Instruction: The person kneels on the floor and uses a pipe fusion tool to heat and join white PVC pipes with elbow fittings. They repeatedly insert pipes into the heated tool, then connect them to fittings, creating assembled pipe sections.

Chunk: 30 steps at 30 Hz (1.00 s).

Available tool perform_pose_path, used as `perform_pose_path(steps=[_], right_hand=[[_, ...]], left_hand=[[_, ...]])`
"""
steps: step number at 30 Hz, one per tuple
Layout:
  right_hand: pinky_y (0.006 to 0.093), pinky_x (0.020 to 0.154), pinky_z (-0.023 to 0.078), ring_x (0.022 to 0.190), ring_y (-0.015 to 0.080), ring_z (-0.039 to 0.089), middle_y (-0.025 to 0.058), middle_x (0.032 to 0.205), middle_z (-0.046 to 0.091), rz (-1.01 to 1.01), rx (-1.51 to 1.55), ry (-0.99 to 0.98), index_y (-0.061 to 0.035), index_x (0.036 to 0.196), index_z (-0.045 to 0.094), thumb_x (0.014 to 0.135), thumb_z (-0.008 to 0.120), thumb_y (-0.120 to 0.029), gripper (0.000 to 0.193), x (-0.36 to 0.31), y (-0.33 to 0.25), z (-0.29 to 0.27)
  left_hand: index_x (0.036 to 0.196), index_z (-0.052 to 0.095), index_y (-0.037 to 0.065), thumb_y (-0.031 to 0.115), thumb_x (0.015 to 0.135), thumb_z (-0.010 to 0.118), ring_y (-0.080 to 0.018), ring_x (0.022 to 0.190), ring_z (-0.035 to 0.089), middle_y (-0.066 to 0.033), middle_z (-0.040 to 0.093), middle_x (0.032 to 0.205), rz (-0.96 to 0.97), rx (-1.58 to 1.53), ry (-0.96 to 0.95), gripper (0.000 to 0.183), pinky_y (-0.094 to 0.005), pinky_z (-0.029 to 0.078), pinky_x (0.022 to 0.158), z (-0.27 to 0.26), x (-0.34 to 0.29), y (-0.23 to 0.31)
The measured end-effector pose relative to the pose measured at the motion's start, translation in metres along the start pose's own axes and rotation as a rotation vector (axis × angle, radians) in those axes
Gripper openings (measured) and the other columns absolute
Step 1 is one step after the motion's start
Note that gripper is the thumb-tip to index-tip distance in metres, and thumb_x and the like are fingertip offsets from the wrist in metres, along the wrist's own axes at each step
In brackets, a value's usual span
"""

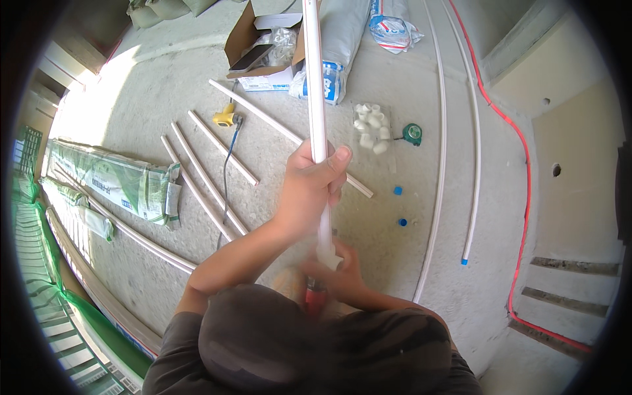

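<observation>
A: Start with the biggest thing, the concrete floor (368,99). What lies on it?

B: The long white pipe (316,99) is my landmark; it rises up the middle of the view toward the top edge. Left of it lie the long wrapped green-and-white bundles (112,178), then several cut pipe lengths (204,171) side by side. Beyond its upper part sit an open cardboard box (263,46) and white sacks (339,46). To its right run two long thin pipes (440,131) and a red conduit (520,151) along the wall.

A: And smaller?

B: Left of the pipe, a yellow tool (226,117) with a cord. Just right, a clear bag of white fittings (370,126), a green tape measure (413,133) and two little blue caps (397,191).

A: The hands?

B: The left hand (309,187) is clamped around the pipe at mid-height. The right hand (339,270) sits at the pipe's lower end, fingers closed about what looks like a white fitting there, with a red tool (315,296) just beneath; that part is blurred, so I cannot tell exactly what the fingers grip.

A: How would this go well?

B: In my judgement, keep the upper grip firm so the pipe stays straight, and hold the lower end square rather than tilted, since a long pipe levers easily.
</observation>
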State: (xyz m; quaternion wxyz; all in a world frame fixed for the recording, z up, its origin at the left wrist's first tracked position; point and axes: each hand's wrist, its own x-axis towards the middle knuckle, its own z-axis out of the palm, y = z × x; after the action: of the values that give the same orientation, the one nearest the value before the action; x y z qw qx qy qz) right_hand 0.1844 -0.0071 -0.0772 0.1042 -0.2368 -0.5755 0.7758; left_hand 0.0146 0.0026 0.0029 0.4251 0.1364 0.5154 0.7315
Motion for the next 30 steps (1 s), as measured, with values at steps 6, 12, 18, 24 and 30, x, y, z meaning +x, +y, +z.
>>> perform_pose_path(steps=[6,12,18,24,30], right_hand=[[0.0271,0.072,0.048,0.079,0.0077,0.058,-0.0025,0.086,0.064,0.071,0.116,-0.041,-0.0069,0.101,0.066,0.089,0.083,-0.013,0.022,-0.007,0.009,-0.007],[0.0285,0.068,0.049,0.077,0.0118,0.060,0.0014,0.098,0.063,0.211,0.536,-0.200,-0.0070,0.126,0.060,0.089,0.085,-0.018,0.046,0.012,0.009,-0.013],[0.0321,0.074,0.055,0.086,0.0123,0.067,0.0052,0.107,0.068,-0.004,-0.275,0.140,-0.0047,0.128,0.059,0.086,0.087,-0.021,0.053,0.023,-0.008,-0.004],[0.0294,0.066,0.050,0.072,0.0084,0.060,-0.0002,0.080,0.066,0.078,-0.167,0.106,-0.0051,0.097,0.068,0.087,0.089,-0.029,0.033,0.019,-0.009,0.010],[0.0284,0.060,0.047,0.065,0.0054,0.055,-0.0029,0.069,0.061,0.018,0.027,0.078,-0.0061,0.086,0.065,0.089,0.087,-0.026,0.029,0.006,0.007,0.020]], left_hand=[[0.092,0.048,0.013,0.028,0.102,0.073,-0.0091,0.056,0.044,0.0003,0.049,0.069,0.026,0.035,0.003,0.031,-0.0266,0.037,0.047,0.006,-0.008,-0.003],[0.092,0.051,0.011,0.019,0.102,0.071,-0.0085,0.059,0.045,0.0007,0.050,0.070,0.076,0.025,0.046,0.024,-0.0253,0.036,0.052,-0.002,0.007,0.008],[0.089,0.054,0.010,0.010,0.098,0.074,-0.0072,0.060,0.045,0.0021,0.051,0.072,0.230,0.137,0.232,0.022,-0.0255,0.036,0.055,-0.014,0.022,0.003],[0.085,0.051,0.012,0.016,0.098,0.076,-0.0115,0.056,0.047,-0.0001,0.051,0.069,0.030,-0.147,-0.093,0.028,-0.0286,0.036,0.052,-0.025,0.024,-0.007],[0.088,0.048,0.014,0.026,0.103,0.070,-0.0153,0.047,0.043,-0.0028,0.048,0.063,-0.042,-0.446,-0.387,0.029,-0.0302,0.032,0.046,-0.025,0.020,-0.025]])
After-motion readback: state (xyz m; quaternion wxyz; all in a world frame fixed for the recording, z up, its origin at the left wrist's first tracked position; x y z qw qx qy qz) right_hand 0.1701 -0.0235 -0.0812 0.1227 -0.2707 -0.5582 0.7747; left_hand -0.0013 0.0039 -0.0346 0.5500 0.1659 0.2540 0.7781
